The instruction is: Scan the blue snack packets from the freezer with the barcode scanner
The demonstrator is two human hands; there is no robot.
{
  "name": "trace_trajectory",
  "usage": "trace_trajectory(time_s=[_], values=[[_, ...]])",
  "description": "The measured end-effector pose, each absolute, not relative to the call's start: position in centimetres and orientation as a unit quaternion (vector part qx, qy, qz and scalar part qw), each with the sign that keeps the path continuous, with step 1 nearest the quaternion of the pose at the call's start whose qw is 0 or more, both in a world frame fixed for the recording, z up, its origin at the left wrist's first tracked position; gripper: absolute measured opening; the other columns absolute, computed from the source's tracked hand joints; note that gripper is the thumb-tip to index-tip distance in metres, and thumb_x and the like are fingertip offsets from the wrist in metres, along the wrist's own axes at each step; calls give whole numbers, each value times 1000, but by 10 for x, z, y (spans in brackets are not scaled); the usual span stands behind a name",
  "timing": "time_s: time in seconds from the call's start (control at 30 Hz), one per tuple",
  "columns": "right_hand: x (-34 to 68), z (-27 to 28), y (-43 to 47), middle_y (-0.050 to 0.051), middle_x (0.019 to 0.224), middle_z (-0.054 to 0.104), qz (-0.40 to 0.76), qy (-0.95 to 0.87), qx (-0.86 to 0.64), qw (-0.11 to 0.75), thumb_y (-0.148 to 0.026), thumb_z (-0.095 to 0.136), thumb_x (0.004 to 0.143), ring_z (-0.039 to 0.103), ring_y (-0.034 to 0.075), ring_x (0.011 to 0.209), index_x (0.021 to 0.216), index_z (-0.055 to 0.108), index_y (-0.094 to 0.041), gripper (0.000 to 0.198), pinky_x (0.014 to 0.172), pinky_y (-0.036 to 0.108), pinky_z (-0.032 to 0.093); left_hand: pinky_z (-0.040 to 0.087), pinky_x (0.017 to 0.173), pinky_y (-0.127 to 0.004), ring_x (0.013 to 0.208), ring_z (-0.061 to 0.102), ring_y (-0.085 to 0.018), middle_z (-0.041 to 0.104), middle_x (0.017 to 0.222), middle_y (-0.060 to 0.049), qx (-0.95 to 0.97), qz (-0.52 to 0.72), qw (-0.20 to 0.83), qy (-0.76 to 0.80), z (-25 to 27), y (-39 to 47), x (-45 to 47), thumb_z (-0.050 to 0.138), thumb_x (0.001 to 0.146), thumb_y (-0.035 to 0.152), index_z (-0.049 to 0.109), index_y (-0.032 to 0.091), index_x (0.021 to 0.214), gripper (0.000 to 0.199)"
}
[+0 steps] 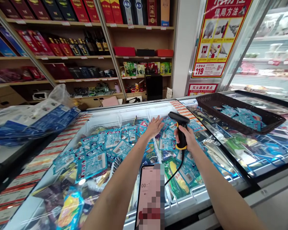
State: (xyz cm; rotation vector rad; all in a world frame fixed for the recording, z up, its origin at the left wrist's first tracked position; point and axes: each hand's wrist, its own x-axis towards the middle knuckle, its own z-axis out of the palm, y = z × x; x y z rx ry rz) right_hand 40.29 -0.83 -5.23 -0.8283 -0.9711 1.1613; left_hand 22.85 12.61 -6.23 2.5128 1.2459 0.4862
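Note:
My right hand [188,137] is wrapped round the black and yellow handle of a barcode scanner [180,118], its head pointing left and its cable hanging down. With fingers stretched out, my left hand [155,127] reaches over the far part of the chest freezer, just above or touching the blue packets there; contact cannot be made out. Many blue snack packets [93,163] with printed barcodes lie spread across the freezer top, left of my left arm. More blue packets [166,143] lie beneath the scanner.
A brown basket [276,123] with blue packets stands on the freezer at right. Plastic-wrapped blue packages [38,123] lie at left. A phone [147,195] showing a timer is at the front, partly pixelated. Stocked shelves [139,28] line the back.

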Motion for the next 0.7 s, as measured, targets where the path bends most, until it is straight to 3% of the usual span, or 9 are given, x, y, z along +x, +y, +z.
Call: trace_trajectory(time_s=[0.1, 0.3, 0.4, 0.53, 0.7], values=[[401, -53, -7, 0, 68, 63, 517, -429, -368, 643, -50, 64, 81, 53, 10, 39, 105, 59, -17, 41, 36, 24, 42, 19, 114, -59, 146, 23, -33, 31, 158, -3, 892, 132, 111, 417, -65, 125, 235, 20, 95, 60, 36, 33, 148, 61], [397, -52, -8, -1, 67, 64, 529, -439, -358, 632, -48, 65, 81, 54, 11, 39, 104, 59, -17, 39, 35, 23, 42, 37, 103, -52, 127, 48, -32, 53, 141, -7, 876, 174, -23, 448, -73, 94, 208, 27, 96, 57, 54, 29, 134, 55], [395, -51, -8, -1, 66, 64, 527, -443, -361, 629, -48, 66, 81, 53, 11, 38, 102, 60, -17, 38, 35, 24, 42, 38, 103, -53, 128, 47, -33, 52, 141, -8, 857, 188, -39, 479, -79, 78, 182, 28, 97, 52, 52, 28, 136, 52], [394, -52, -8, 0, 68, 64, 526, -459, -352, 624, -47, 65, 82, 54, 11, 39, 102, 61, -17, 36, 36, 24, 43, 33, 111, -49, 135, 41, -28, 47, 145, -13, 876, 186, 23, 445, -85, 69, 155, 26, 99, 37, 43, 18, 142, 50], [395, -52, -12, 0, 68, 64, 524, -460, -352, 624, -46, 65, 83, 55, 11, 40, 101, 61, -17, 34, 36, 23, 42, 44, 99, -47, 118, 52, -30, 52, 128, -21, 882, 202, 24, 425, -80, 63, 144, 45, 94, 40, 46, 10, 137, 52]])
